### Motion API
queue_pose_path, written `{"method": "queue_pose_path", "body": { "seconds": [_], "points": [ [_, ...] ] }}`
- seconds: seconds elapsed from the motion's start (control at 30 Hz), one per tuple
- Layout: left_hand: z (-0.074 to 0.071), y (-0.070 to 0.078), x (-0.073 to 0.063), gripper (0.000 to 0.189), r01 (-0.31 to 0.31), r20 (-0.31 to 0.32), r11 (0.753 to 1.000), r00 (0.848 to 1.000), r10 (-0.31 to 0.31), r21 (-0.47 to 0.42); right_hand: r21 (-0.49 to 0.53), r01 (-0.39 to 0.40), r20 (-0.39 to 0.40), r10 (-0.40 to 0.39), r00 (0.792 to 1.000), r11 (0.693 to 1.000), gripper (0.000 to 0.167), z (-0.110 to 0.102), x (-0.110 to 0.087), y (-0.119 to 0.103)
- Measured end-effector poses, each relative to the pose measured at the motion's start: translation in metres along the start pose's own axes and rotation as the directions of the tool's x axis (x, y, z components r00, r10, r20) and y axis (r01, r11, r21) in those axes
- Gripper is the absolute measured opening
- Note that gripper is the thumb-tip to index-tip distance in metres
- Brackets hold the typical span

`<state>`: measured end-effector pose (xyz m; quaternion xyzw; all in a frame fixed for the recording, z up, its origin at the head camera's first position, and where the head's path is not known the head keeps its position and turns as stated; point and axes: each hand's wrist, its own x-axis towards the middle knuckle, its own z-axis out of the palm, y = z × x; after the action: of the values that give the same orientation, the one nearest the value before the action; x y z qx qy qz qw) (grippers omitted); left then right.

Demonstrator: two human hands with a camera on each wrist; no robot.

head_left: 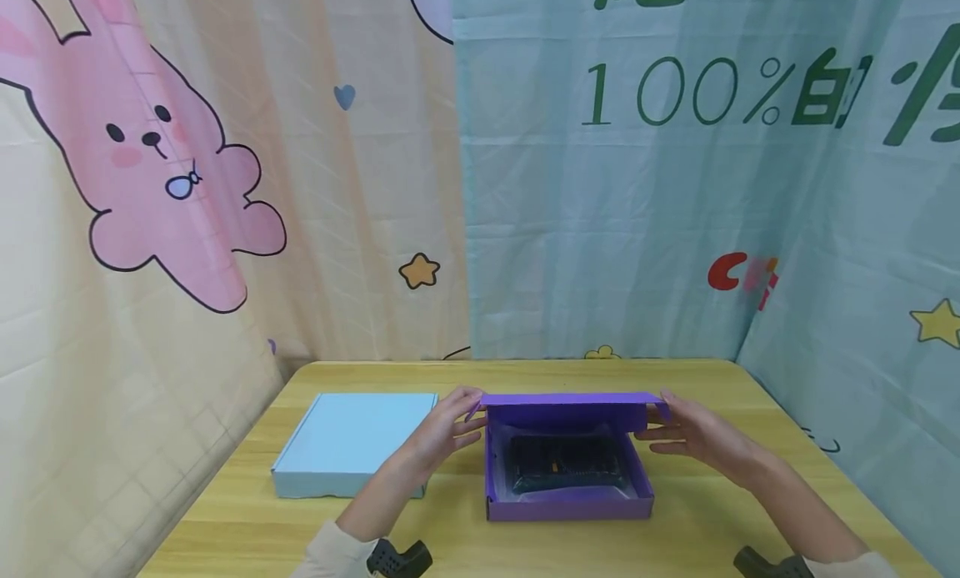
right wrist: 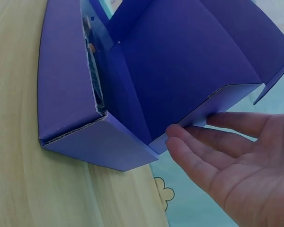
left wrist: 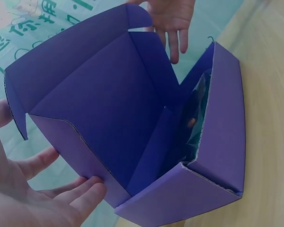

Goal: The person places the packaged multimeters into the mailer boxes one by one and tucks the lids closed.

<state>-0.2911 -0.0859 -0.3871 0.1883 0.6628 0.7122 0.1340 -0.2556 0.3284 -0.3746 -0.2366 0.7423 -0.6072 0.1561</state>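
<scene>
A purple cardboard box (head_left: pixel 570 510) stands on the table with its lid (left wrist: pixel 99 80) partly raised, tilted up from the back edge. Inside lies a dark, flat object (head_left: pixel 566 461) in clear plastic wrapping; its kind cannot be made out. My left hand (head_left: pixel 448 428) is at the lid's left side, with fairly straight fingers (left wrist: pixel 87 191) touching the side flap. On the opposite side, my right hand (head_left: pixel 697 432) has extended fingers (right wrist: pixel 199 146) against the lid's right side flap. Neither hand visibly curls round the cardboard.
To the left of the purple box sits a closed light-blue box (head_left: pixel 360 436), close to my left forearm. Both boxes rest on a wooden table (head_left: pixel 247 528). Printed curtains (head_left: pixel 600 228) hang behind and beside it.
</scene>
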Motion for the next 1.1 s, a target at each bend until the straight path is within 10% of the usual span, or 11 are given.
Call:
{"method": "queue_pose_path", "body": {
  "seconds": [0.67, 1.1],
  "points": [
    [-0.002, -0.012, -0.010, 0.042, -0.008, 0.042, 0.999, 0.999, 0.007, 0.037, 0.179, 0.060, 0.210, -0.098, 0.973, 0.982, 0.049, -0.001, -0.013, 0.015],
    [-0.004, -0.024, -0.019, 0.045, 0.003, 0.040, 0.997, 0.999, -0.006, 0.072, 0.027, -0.029, 0.160, 0.024, 0.987, 0.999, 0.059, 0.004, -0.018, 0.024]
  ]
}}
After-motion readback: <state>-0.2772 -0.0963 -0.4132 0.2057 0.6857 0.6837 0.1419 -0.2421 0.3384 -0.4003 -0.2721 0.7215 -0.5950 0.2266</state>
